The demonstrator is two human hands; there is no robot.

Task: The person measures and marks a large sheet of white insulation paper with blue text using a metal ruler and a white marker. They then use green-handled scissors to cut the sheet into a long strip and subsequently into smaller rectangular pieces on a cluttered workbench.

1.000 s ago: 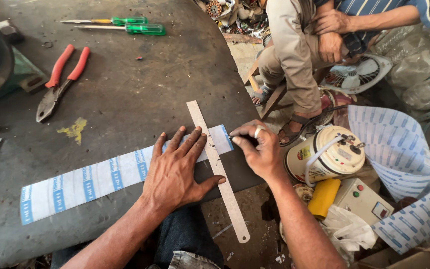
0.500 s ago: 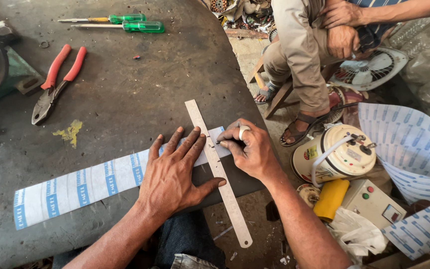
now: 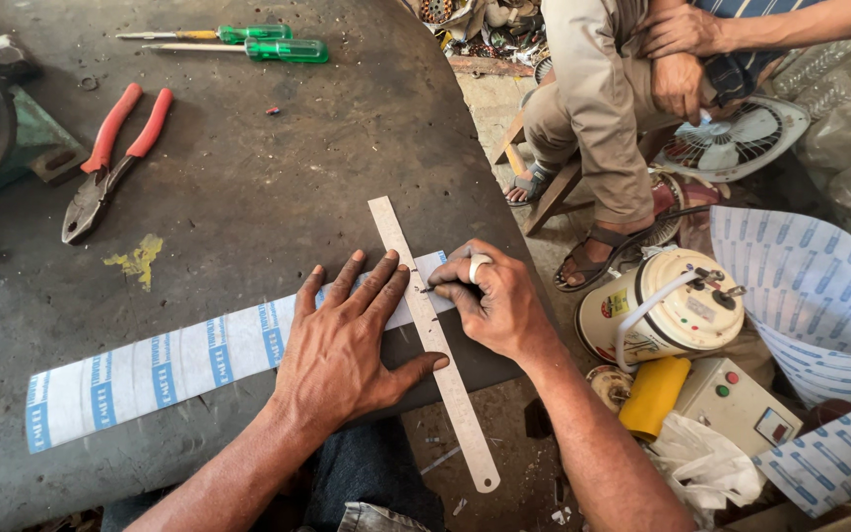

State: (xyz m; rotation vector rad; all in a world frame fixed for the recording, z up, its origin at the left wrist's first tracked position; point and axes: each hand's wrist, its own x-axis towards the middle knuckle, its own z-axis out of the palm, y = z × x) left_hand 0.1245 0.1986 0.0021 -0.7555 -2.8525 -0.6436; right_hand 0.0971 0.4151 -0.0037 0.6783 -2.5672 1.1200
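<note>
My left hand (image 3: pixel 342 350) lies spread flat, pinning one metal ruler (image 3: pixel 432 340) across one white-and-blue printed strip (image 3: pixel 164 365) on the dark bench (image 3: pixel 278 167). My right hand (image 3: pixel 494 300) is pinched around a small marking tool at the ruler's edge. Marking looks underway; the strip remains whole. Beyond: two green screwdrivers (image 3: pixel 268 44), one pair of red pliers (image 3: pixel 110 158).

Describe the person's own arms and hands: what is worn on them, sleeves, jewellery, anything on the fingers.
Both forearms are bare, with no sleeves, gloves or watch in view. The left hand wears nothing. The right hand carries one pale, silver-coloured ring on a finger. The fingernails are short, and the knuckles look smudged with grime.
</note>
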